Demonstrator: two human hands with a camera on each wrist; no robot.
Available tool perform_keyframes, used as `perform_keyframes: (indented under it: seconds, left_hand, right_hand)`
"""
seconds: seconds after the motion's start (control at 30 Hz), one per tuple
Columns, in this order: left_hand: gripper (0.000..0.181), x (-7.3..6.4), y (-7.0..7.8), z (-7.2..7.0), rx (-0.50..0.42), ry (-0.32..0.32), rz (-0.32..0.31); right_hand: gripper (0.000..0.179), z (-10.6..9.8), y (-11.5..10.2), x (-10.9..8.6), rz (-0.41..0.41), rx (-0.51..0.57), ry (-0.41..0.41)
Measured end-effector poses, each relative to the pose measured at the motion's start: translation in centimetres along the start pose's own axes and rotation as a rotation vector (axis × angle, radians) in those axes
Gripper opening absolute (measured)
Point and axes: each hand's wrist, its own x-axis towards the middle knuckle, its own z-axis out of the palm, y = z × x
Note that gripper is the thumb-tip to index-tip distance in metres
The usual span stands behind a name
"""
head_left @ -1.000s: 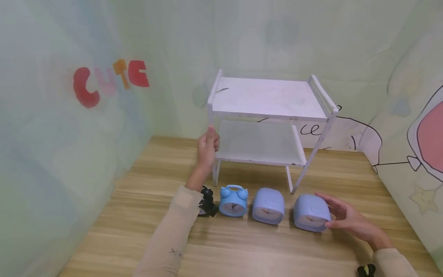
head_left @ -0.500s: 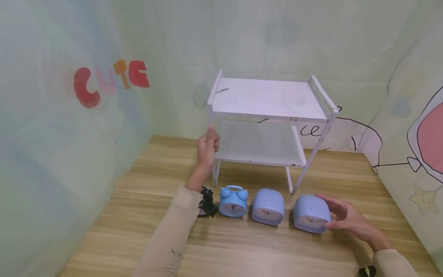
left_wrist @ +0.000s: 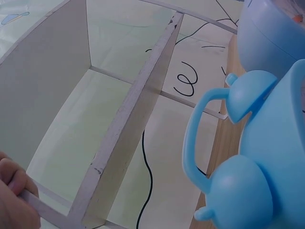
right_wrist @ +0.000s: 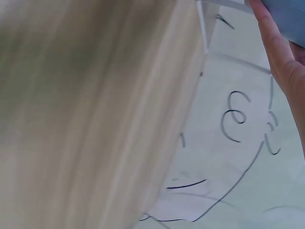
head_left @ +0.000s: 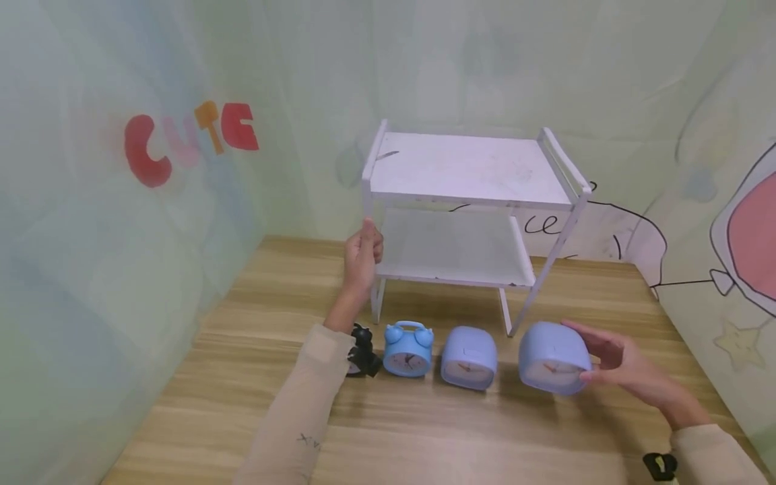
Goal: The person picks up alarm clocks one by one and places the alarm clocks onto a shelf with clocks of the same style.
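My left hand (head_left: 362,254) grips the front left post of a white two-tier shelf rack (head_left: 467,168); its curled fingers (left_wrist: 16,176) show at the edge of the left wrist view. With thumb and fingers on either side, my right hand (head_left: 630,367) holds a periwinkle-blue alarm clock (head_left: 554,357) above the table, its face tilted toward me. A matching periwinkle clock (head_left: 469,357) stands to its left. Beside that is a sky-blue twin-bell alarm clock (head_left: 408,348), large in the left wrist view. A black twin-bell clock (head_left: 360,337) is partly hidden behind my left wrist.
The wood-grain table (head_left: 424,431) runs back to a cloth backdrop (head_left: 315,101) with printed letters and drawings. The rack's lower shelf (head_left: 455,249) lies behind the row of clocks. A side wall of printed cloth (head_left: 721,229) borders the table at right.
My right hand has raised the rightmost periwinkle clock off the table and shifted it slightly right. My left hand keeps its grip on the rack post, and the other clocks stay in place.
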Motion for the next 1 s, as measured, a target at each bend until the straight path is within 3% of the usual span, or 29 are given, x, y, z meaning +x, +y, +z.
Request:
perform_keyframes:
  seconds: [0.27, 0.47, 0.7, 1.0]
  left_hand:
    - [0.05, -0.4, 3.1, 0.6, -0.017, -0.018, -0.052]
    - [0.049, -0.5, 3.3, 0.7, 0.003, -0.008, -0.062]
    - [0.049, -0.4, 3.1, 0.5, -0.011, -0.008, -0.05]
    - [0.049, -0.3, 3.1, 0.6, -0.016, -0.021, -0.042]
  right_hand:
    - [0.075, 0.5, -2.3, 1.1, -0.039, 0.019, -0.019]
    - [0.074, 1.1, -4.0, 2.1, -0.044, -0.015, -0.028]
    - [0.075, 2.1, -5.8, 3.4, -0.085, 0.023, -0.062]
    - [0.076, 3.7, -8.7, 4.9, -0.093, 0.035, -0.023]
